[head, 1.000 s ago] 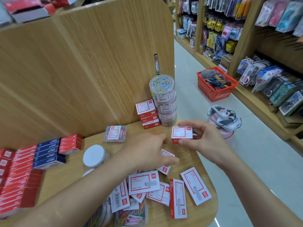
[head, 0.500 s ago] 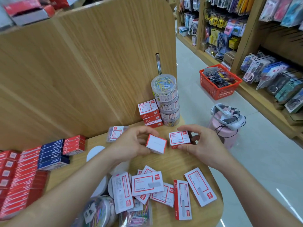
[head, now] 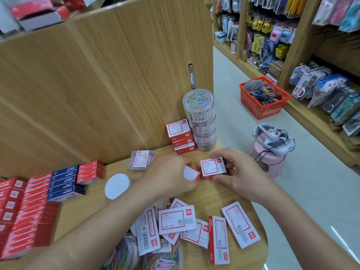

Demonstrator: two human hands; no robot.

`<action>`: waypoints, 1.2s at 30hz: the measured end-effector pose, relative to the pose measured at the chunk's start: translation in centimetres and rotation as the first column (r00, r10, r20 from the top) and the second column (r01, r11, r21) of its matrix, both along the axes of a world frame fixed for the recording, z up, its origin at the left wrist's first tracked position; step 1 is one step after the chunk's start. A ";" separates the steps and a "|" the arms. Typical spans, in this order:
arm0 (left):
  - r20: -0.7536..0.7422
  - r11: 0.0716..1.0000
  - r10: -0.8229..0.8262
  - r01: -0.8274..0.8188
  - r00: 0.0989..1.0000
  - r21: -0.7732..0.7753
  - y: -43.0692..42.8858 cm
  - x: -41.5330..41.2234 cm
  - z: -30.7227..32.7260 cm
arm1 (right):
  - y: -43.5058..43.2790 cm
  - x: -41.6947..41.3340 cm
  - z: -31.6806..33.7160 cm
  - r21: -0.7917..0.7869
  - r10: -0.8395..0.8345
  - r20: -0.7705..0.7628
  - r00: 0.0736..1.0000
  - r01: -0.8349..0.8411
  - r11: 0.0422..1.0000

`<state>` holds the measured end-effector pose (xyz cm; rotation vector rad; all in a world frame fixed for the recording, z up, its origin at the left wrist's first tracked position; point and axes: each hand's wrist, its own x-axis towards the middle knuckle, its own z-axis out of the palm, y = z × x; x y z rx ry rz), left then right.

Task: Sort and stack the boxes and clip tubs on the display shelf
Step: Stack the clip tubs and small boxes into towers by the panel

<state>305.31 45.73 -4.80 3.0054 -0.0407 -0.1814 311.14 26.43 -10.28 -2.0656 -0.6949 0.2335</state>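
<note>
- Head view: a stack of clear round plastic tubs of coloured paper clips (head: pixel 199 121) stands at the back of the pale wooden surface (head: pixel 210 193). The top tub's label shows a barcode; its other print is too small to read.
- Just left of that stack sits a pile of small red-and-white cardboard boxes (head: pixel 180 136). The top one has a red-framed label with a red logo square; the words are illegible.
- In front of the stack, the right hand (head: pixel 239 172) reaches in from the lower right, its fingers and thumb curled round a small red-and-white labelled box (head: pixel 213 168), label up.
- Beside it, the left hand (head: pixel 167 178) grips a second small box with a plain white face (head: pixel 191 173), tilted towards the first.
- Further in front of the stack, flat white red-framed boxes (head: pixel 194 227) lie scattered.
</note>
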 end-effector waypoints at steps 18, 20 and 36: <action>0.175 0.628 0.132 0.055 0.976 -0.777 -2.2 -0.3 0.3 | 1.3 -2.4 3.8 0.305 0.031 -0.340 0.940 0.079 0.949; 0.149 0.648 0.113 0.040 0.982 -0.761 -2.2 -0.2 0.4 | 0.9 -1.8 3.5 0.282 -0.060 -0.317 0.947 0.154 0.947; 0.119 0.930 -0.022 0.064 0.993 -0.362 -2.5 1.2 -0.7 | -1.1 -0.1 0.9 0.170 0.000 -0.230 0.973 0.040 0.985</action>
